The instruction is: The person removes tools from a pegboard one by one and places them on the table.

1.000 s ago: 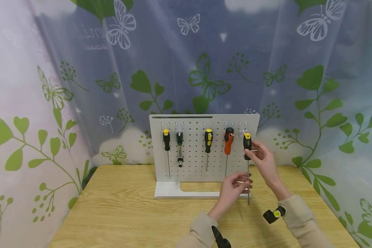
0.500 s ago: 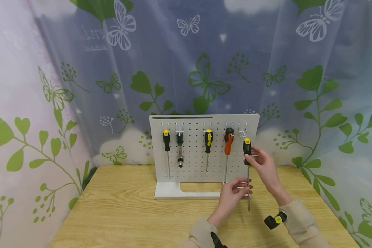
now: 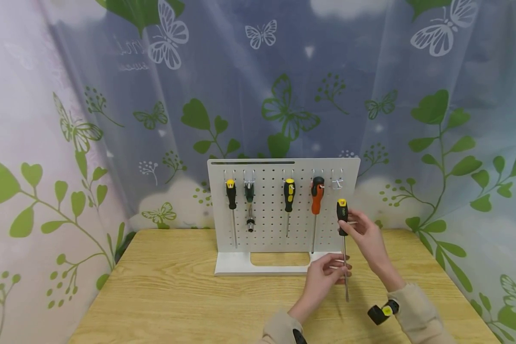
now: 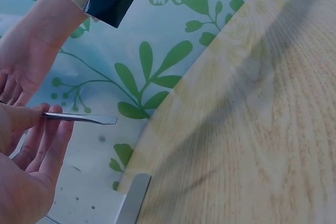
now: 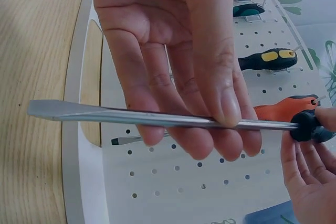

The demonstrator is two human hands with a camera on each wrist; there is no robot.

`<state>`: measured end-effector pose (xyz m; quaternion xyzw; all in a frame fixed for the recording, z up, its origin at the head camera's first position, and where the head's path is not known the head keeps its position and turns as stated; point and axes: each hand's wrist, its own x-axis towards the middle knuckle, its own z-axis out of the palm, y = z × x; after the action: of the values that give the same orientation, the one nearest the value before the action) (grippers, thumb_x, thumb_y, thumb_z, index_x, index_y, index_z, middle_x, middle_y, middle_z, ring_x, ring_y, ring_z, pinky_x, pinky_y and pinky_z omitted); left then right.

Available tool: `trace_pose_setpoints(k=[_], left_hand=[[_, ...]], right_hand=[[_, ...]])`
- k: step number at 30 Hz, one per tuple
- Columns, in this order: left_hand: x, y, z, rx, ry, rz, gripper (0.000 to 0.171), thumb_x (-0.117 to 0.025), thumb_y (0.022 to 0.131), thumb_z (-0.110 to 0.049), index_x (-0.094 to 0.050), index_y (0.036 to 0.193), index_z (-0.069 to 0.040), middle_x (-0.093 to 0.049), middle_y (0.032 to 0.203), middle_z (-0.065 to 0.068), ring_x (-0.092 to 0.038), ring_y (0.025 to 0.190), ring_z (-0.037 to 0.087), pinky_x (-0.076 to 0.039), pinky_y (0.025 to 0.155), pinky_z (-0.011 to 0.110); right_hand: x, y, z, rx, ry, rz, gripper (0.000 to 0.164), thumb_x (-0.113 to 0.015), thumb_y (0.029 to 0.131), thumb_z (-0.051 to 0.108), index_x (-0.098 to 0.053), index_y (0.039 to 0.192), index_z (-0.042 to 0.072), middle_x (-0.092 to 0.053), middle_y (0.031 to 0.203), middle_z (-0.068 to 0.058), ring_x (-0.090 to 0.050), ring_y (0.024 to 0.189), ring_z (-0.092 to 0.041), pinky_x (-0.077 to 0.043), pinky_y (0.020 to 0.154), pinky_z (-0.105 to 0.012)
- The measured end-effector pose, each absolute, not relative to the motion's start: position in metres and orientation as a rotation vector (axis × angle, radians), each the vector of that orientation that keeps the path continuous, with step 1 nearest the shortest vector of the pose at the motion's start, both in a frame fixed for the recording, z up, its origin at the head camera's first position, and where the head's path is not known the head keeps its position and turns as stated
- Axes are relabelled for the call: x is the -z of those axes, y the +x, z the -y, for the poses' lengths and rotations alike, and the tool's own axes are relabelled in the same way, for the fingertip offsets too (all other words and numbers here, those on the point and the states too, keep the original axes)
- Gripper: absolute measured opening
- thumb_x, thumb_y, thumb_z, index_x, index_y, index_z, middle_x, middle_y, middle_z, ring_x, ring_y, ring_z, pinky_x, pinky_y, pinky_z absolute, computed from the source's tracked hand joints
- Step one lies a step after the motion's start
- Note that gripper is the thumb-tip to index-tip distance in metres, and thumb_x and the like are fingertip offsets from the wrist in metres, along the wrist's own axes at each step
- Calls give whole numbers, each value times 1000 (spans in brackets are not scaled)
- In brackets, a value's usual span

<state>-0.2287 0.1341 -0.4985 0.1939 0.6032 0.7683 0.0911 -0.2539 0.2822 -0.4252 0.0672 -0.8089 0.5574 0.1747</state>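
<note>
A flathead screwdriver (image 3: 342, 217) with a black and yellow handle hangs upright in front of the pegboard's right end, off its hook. My right hand (image 3: 367, 239) pinches the handle between thumb and fingers. Lower down, my left hand (image 3: 324, 277) holds the steel shaft (image 5: 184, 121) between its thumb and fingers, as the right wrist view shows closely. The flat tip (image 4: 107, 120) sticks out past the left fingers in the left wrist view. Just above the handle is a bare metal hook (image 3: 337, 183) on the board.
The white pegboard (image 3: 266, 229) stands on a wooden table (image 3: 176, 301). On it hang an orange and black screwdriver (image 3: 316, 196), a black and yellow one (image 3: 289, 196), a dark green driver (image 3: 250, 192) and another black and yellow screwdriver (image 3: 231, 195). A patterned curtain (image 3: 241, 95) closes off the back.
The screwdriver has come off its hook and moved down, with my right hand lowering along with it. My left hand has dropped slightly, still around the shaft.
</note>
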Motion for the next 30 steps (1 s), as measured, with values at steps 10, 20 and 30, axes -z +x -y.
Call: trace_pose_setpoints(k=[10, 20, 30], left_hand=[[502, -221, -132, -2290, 569, -1756, 22, -66, 95, 3, -68, 117, 5, -74, 103, 22, -74, 89, 24, -63, 73, 27], [509, -217, -132, -2276, 519, -1724, 22, -65, 95, 4, -66, 117, 7, -73, 103, 23, -72, 95, 42, -64, 76, 35], [516, -210, -129, -2253, 541, -1723, 25, -65, 94, 5, -63, 118, 11, -71, 106, 26, -71, 96, 43, -64, 77, 38]], right_hand=[[432, -250, -283, -1597, 132, 2341, 49, -64, 102, 27, -51, 140, -1, -65, 115, 0, -63, 95, 7, -50, 86, -10], [439, -247, -285, -1583, 90, 2410, 56, -62, 103, 29, -45, 147, 0, -62, 128, -19, -59, 96, 10, -48, 86, -11], [450, -245, -287, -1575, 70, 2444, 59, -62, 103, 33, -45, 149, 1, -60, 129, -21, -60, 96, 8, -48, 88, -16]])
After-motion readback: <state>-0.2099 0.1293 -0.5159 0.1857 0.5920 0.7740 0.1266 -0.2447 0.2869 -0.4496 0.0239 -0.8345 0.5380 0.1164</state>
